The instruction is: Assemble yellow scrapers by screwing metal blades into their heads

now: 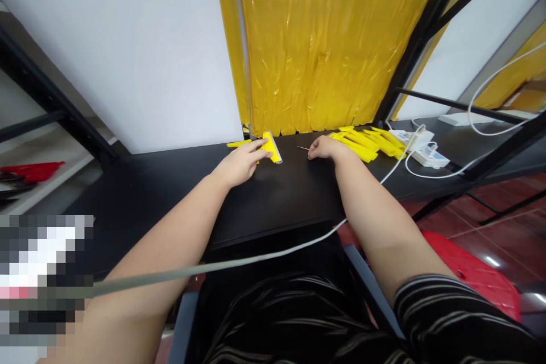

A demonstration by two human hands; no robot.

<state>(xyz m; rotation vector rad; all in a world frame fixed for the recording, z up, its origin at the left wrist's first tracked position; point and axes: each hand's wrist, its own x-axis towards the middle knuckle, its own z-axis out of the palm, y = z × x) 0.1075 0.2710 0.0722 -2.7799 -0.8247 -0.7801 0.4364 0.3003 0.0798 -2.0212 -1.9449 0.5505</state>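
Observation:
On the black tabletop (pixel 273 193), my left hand (pixel 239 162) holds a flat yellow piece with a silvery-grey edge (pixel 272 148). Its fingers reach across the yellow face, and the hand covers part of the piece. Just right of it, my right hand (pixel 322 148) is closed in a pinch. A thin, needle-like rod (pixel 303 148) sticks out from its fingertips to the left, apart from the yellow piece. More yellow material (pixel 238 143) lies behind my left hand. A pile of flat yellow strips (pixel 362 141) rests beyond my right wrist.
White power strips (pixel 426 153) with cables stand right of the pile. A pale cable (pixel 273 255) hangs across in front of me, over my left forearm. Black frame posts (pixel 416 40) rise at both sides. A yellow plastic curtain (pixel 319 40) backs the table. A red stool (pixel 473 273) stands lower right.

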